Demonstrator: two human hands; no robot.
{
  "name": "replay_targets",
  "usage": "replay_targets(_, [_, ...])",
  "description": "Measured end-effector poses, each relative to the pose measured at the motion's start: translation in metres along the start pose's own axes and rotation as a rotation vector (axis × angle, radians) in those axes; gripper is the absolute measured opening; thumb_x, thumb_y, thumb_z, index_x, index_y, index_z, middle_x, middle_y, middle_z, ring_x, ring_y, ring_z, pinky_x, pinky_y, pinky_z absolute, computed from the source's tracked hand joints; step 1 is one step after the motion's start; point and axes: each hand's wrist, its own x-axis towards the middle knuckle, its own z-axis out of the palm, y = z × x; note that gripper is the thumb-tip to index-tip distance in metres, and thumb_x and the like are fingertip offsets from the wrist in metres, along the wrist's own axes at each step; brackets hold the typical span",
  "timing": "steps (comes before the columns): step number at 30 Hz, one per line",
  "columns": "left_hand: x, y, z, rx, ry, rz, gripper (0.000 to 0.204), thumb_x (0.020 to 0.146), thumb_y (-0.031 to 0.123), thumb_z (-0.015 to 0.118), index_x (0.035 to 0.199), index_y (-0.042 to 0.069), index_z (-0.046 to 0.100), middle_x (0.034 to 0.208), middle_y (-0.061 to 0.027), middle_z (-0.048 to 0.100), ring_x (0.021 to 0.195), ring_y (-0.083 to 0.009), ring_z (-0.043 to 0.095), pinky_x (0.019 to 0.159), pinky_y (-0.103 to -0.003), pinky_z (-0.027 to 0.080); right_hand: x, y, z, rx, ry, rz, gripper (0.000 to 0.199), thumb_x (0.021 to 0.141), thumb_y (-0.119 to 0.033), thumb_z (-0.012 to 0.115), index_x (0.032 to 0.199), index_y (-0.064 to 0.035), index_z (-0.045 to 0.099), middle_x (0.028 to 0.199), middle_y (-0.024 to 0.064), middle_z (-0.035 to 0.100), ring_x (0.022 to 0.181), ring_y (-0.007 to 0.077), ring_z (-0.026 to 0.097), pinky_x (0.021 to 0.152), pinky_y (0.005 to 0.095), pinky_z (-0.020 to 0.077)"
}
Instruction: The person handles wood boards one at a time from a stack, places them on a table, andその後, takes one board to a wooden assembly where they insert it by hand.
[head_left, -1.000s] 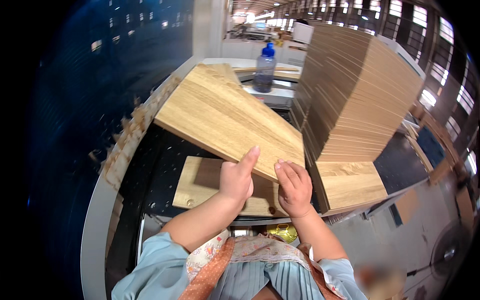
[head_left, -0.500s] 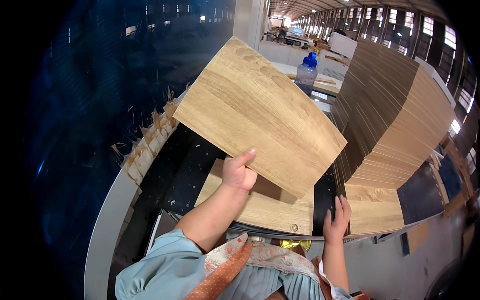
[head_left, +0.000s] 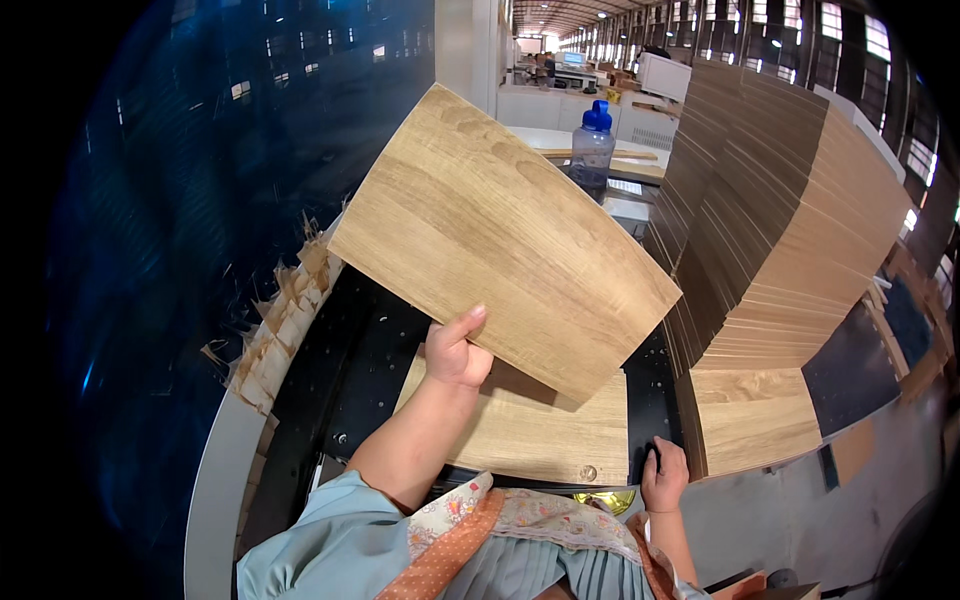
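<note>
A light wood-grain board (head_left: pixel 510 240) is tilted up above the work surface, its broad face toward me. My left hand (head_left: pixel 458 350) is closed on its lower edge, thumb on the face and fingers hidden behind. Beneath it lies another wood-grain board (head_left: pixel 550 440), with a small round mark near its front edge. My right hand (head_left: pixel 664 478) is at the front edge of the black work surface (head_left: pixel 648 400), right of the lower board. Its fingers are curled in; whether anything is in them cannot be seen.
A tall stack of boards (head_left: pixel 760 230) rises at the right, with a wood-grain board (head_left: pixel 755 420) showing at its foot. Behind stands a clear bottle with a blue cap (head_left: pixel 593 145). Torn, splintered edging (head_left: pixel 285 310) lines the left side beside a dark blue glossy panel (head_left: pixel 210 190).
The view has shifted slightly, and the held board sits a little further left in it. My right hand has moved down to the front edge, its fingers going from spread to curled.
</note>
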Motion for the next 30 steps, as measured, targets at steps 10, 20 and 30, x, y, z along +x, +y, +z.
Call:
replay_targets(10, [0.029,0.002,-0.019,0.032,-0.04,-0.045,0.05,0.079,0.0,0.053,0.128,-0.001,0.041,0.125,-0.0146,0.05,0.117,-0.0304,0.046,0.103,-0.044,0.034,-0.001,0.003,0.005,-0.093,0.071,-0.054,0.018,0.069,0.0,0.059,0.087,-0.0035,0.061,0.085,0.0124,0.063,0.082,0.0296,0.061,0.071,0.0375,0.0501])
replay_targets(20, [0.045,0.001,-0.002,0.025,0.028,-0.113,0.046,0.083,0.001,0.049,0.128,-0.001,0.04,0.128,-0.0144,0.049,0.12,-0.0302,0.044,0.104,-0.045,0.032,0.001,0.007,0.006,-0.088,0.106,-0.05,0.018,0.067,0.002,0.058,0.084,-0.0029,0.062,0.082,0.0131,0.063,0.08,0.0296,0.062,0.071,0.0364,0.0503])
replay_targets(30, [0.067,0.012,0.003,0.207,-0.025,0.033,0.041,0.081,-0.002,0.052,0.122,0.0,0.046,0.119,-0.013,0.054,0.111,-0.0289,0.05,0.099,-0.043,0.039,-0.003,0.009,0.007,-0.069,0.057,-0.055,0.019,0.069,0.001,0.056,0.087,-0.0019,0.061,0.086,0.0165,0.062,0.082,0.033,0.061,0.073,0.0388,0.0498])
